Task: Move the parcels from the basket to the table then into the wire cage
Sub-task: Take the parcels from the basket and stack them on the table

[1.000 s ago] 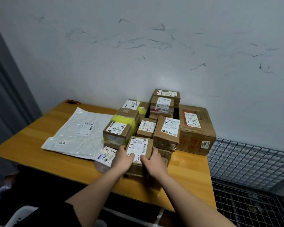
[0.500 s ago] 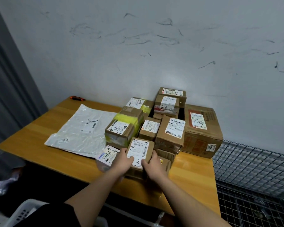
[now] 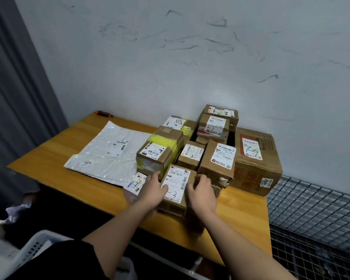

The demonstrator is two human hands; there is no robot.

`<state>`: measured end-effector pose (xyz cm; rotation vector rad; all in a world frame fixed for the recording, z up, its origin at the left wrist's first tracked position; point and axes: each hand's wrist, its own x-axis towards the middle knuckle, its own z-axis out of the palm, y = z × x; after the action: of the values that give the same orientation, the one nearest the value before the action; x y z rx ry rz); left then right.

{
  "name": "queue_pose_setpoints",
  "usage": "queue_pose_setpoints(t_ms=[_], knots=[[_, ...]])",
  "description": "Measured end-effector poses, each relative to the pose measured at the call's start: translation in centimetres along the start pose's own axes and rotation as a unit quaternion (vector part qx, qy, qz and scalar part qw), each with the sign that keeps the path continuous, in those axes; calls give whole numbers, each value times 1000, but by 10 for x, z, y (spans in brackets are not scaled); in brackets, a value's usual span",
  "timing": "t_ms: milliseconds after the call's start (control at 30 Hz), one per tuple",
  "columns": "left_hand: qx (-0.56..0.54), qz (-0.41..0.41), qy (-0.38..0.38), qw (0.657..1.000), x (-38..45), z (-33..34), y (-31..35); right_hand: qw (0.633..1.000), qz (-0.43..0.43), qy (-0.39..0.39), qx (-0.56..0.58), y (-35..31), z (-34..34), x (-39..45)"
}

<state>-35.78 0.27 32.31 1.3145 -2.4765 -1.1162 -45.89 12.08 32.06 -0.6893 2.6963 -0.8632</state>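
I see a scuffed pale wall (image 3: 190, 57) behind a wooden counter (image 3: 55, 158), with a grey curtain (image 3: 12, 98) down the left edge of the frame. At the lower left sits the rim of a white basket (image 3: 31, 246). A flat silver mailer bag (image 3: 107, 152) lies on the counter's left half, with an orange-and-black tool (image 3: 103, 113) by the wall behind it. At centre, my left hand (image 3: 153, 189) and right hand (image 3: 201, 191) grip the two sides of a small labelled box (image 3: 177, 187) at the counter's front edge, fingers curled round it. Behind it are stacked parcels (image 3: 192, 154), including a yellow-taped box (image 3: 160, 152) and a large carton (image 3: 255, 158). At the right edge, below counter level, is the wire cage (image 3: 315, 219).
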Motion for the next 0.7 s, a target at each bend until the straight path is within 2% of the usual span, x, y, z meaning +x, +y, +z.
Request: queue_pose_setpoints(t_ms=[67, 133, 233, 333, 433, 567, 700], knots=[[28, 28, 59, 997, -5, -9, -1, 996, -54, 67, -4, -10, -8, -3], [35, 41, 121, 991, -12, -22, -6, 987, -129, 93, 1, -27, -11, -6], [32, 24, 185, 982, -23, -46, -23, 968, -239, 73, -13, -66, 0, -14], [37, -27, 215, 976, -37, -78, -59, 949, -311, 42, -12, -106, 27, -36], [76, -113, 214, 967, -63, -112, -120, 934, -354, -18, -42, -138, 72, -68], [54, -230, 149, 960, -106, -132, -225, 909, -370, -149, -124, -148, 147, -113], [-6, -317, 118, 941, -149, -114, -316, 881, -324, -294, -179, -135, 223, -149]])
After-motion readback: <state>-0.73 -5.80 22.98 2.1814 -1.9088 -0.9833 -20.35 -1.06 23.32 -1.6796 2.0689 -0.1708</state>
